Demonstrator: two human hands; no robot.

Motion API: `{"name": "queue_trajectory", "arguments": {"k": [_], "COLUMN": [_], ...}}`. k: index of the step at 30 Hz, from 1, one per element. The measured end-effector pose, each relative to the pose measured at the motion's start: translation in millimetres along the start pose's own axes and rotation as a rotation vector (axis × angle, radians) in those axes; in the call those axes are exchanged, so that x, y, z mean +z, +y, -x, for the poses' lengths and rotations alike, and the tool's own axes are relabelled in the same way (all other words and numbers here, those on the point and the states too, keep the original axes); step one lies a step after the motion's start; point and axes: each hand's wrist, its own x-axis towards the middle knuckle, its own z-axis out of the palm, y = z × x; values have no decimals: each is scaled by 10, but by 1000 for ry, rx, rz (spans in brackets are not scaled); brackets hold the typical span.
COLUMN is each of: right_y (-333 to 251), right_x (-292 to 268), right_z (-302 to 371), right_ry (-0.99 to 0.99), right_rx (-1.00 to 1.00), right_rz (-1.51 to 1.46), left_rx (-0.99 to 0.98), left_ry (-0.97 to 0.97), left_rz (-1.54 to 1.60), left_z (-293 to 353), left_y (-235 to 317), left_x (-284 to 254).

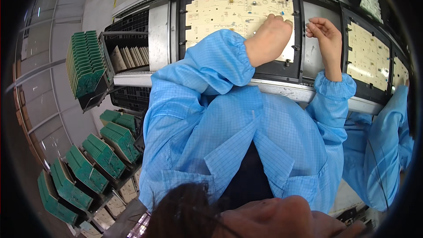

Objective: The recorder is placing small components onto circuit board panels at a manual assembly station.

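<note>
A cream circuit board (216, 17) lies in a black frame (176, 22) on the conveyor line before me. It bears a few small parts, among them a blue one and a dark round one. My left hand (271, 37) is over the right part of this board, its fingers curled down and pressed together near the surface. What they hold, if anything, is hidden beneath the hand. Just past the frame's right edge, my right hand (327, 37) is raised with thumb and fingertips drawn together in a pinch. Anything between them is too small to name.
Another framed cream board (368, 57) sits further right on the line, with a co-worker's blue sleeve (387, 132) beside it. To the left, a black rack (128, 55) holds upright boards. Stacks of green boards (86, 64) stand at left and lower left. A metal rail (282, 89) edges the line.
</note>
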Motion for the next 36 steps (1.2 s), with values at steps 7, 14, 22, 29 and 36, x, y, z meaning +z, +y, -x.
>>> {"name": "queue_trajectory", "arguments": {"k": [7, 14, 22, 29, 36], "right_y": [-208, -240, -252, -287, -460], "right_x": [227, 548, 623, 702, 889], "right_z": [173, 193, 139, 135, 180], "right_ry": [28, -6, 56, 75, 68], "right_rx": [49, -21, -37, -14, -296], "right_rz": [295, 599, 706, 805, 1032], "left_rx": [-284, -369, -357, -448, -549], "left_ry": [124, 129, 135, 335, 415], "left_rz": [53, 64, 125, 391, 653], "left_z": [385, 661, 671, 677, 733], "left_y": [-558, -809, -831, -822, -926], "left_x": [-662, -440, -416, -612, -632]}}
